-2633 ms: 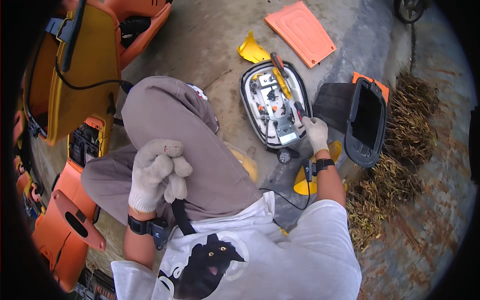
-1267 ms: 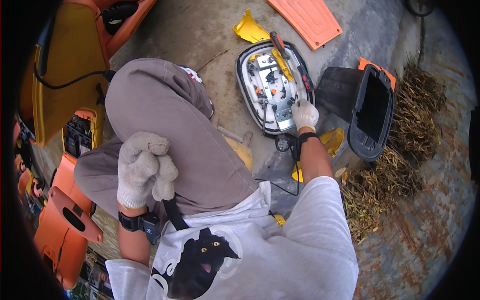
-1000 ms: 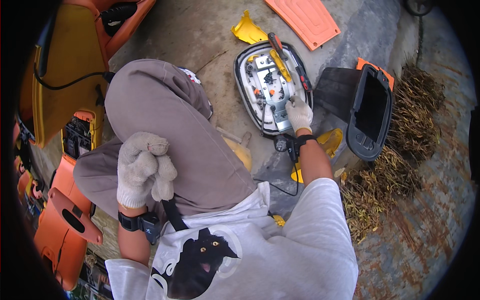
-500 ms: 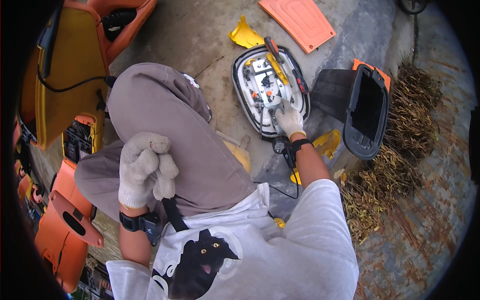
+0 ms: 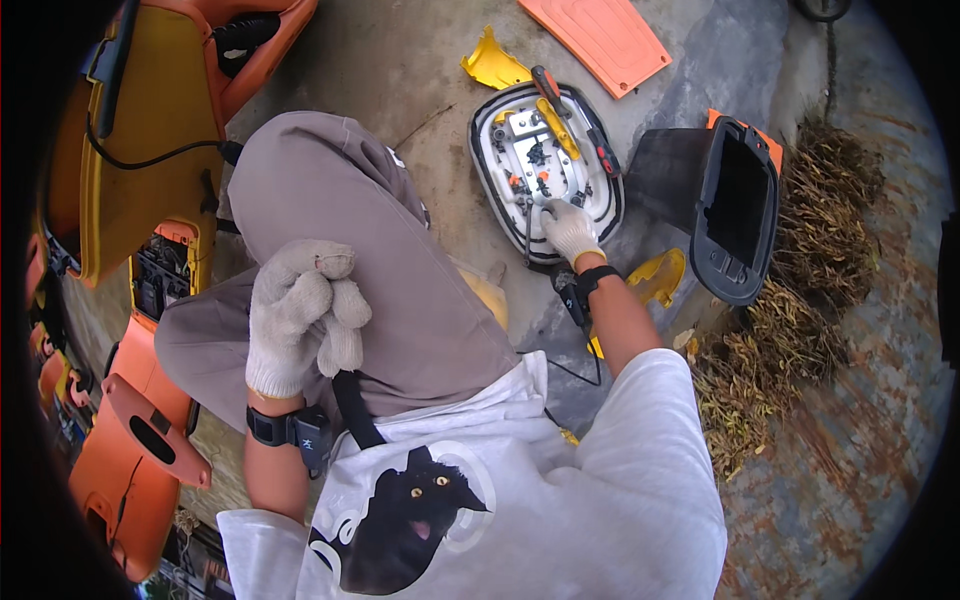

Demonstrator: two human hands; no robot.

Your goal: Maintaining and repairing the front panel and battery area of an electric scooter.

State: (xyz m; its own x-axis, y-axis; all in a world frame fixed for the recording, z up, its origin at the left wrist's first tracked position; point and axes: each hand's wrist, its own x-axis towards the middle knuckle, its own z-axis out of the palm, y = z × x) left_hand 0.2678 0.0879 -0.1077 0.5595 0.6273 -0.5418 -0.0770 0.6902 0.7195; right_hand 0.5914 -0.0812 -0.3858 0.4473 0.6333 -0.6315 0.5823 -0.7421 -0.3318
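Observation:
My right hand (image 5: 570,230), in a white knit glove, reaches into the lower end of an oval white shell (image 5: 488,190) with a black rim. Its fingers are bent down among small parts, and the fingertips are hidden. In the shell lie a metal bracket (image 5: 525,152), small black and orange pieces, a yellow-handled tool (image 5: 556,128), a red-and-black handled tool (image 5: 603,152) and a screwdriver (image 5: 545,84) with an orange-and-black handle. Over my lap, my left hand (image 5: 300,315), gloved too, is curled closed; a black strap (image 5: 354,410) runs below its fingers. Whatever it may hold is hidden.
A black bucket-like box (image 5: 668,180) stands right of the shell, beside dry plants (image 5: 825,220). Yellow cover pieces (image 5: 495,62) and an orange panel (image 5: 600,40) lie on the concrete. Orange and yellow scooter bodywork (image 5: 160,150) crowds the left side.
My right hand has shifted slightly within the shell, toward its lower end. The whole view has moved a little; my left hand keeps its curled shape.

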